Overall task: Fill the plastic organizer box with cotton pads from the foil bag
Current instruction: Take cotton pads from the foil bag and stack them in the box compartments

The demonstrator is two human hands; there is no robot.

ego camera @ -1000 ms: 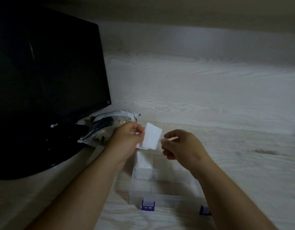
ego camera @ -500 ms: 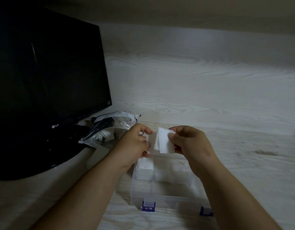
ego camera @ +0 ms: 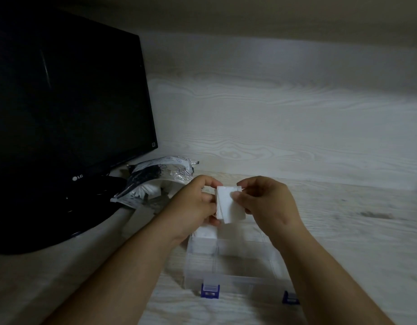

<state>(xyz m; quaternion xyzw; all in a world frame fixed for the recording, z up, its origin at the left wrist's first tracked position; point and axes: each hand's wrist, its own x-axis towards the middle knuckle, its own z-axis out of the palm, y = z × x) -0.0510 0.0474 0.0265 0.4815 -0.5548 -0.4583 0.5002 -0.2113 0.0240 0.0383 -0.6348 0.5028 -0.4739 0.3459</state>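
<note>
A small stack of white cotton pads (ego camera: 228, 205) hangs above the clear plastic organizer box (ego camera: 235, 277). My left hand (ego camera: 198, 202) grips the stack from its left side. My right hand (ego camera: 266, 200) pinches the front pad at its upper right, thumb on its face. The box has blue latches along its near edge, and its far-left compartment holds white pads (ego camera: 206, 234). The open foil bag (ego camera: 156, 181) lies to the left behind my left hand, with more white pads showing at its mouth.
A black LG monitor (ego camera: 66, 113) on a wide black stand (ego camera: 52, 219) fills the left side, close to the foil bag. The pale wood-grain desk (ego camera: 343, 231) runs off to the right, backed by a wood-grain wall.
My right hand came in from the right and took hold of the pads held by my left hand. Both hands now hold the stack together over the box.
</note>
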